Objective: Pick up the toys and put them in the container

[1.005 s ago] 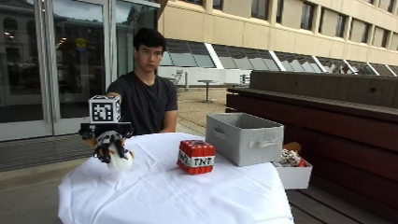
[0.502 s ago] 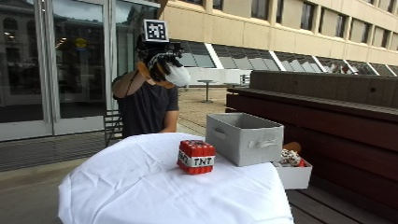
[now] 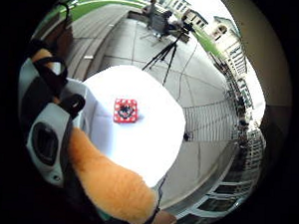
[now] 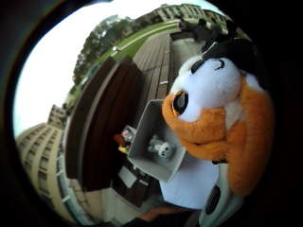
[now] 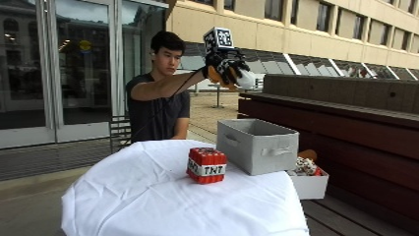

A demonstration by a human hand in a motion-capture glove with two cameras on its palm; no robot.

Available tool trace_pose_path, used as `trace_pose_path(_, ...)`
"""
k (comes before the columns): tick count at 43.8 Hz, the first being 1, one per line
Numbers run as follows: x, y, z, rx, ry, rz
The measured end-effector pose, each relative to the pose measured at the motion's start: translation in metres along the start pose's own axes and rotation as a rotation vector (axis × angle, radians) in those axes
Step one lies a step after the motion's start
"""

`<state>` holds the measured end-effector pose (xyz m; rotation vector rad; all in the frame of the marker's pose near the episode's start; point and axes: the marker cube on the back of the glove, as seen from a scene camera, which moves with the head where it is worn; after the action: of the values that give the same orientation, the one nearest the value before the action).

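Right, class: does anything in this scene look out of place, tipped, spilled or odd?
Nothing is spilled or damaged. The TNT block stands upright on the table, the grey bin sits square beside it, and a small grey toy lies inside. The right hand holds a plush toy high up, short of the bin.

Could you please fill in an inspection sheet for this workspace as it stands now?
Surface: round table under a white cloth.
Job's things: TNT block toy on the cloth; grey container at the table's edge, a small grey plush inside; orange and white plush held high.
Clutter: white box of toys beside the container.
Hand: right hand grips the plush above the container.
Cables: nothing seen.
Surroundings: wooden bench, glass doors, buildings.
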<state>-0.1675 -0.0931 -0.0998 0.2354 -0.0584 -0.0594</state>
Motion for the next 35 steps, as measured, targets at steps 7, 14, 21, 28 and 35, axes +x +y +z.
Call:
trace_pose_path(7,-0.052,0.006,0.026,-0.035,-0.027,-0.074)
trace_pose_path(14,-0.088,0.009,0.053,-0.073,-0.084,-0.124)
trace_pose_path(21,-0.104,0.014,0.079,-0.186,-0.148,-0.175)
trace_pose_path(28,-0.085,0.006,0.09,-0.289,-0.155,-0.216)
trace_pose_path(35,-0.043,-0.009,0.076,-0.202,-0.046,-0.23)
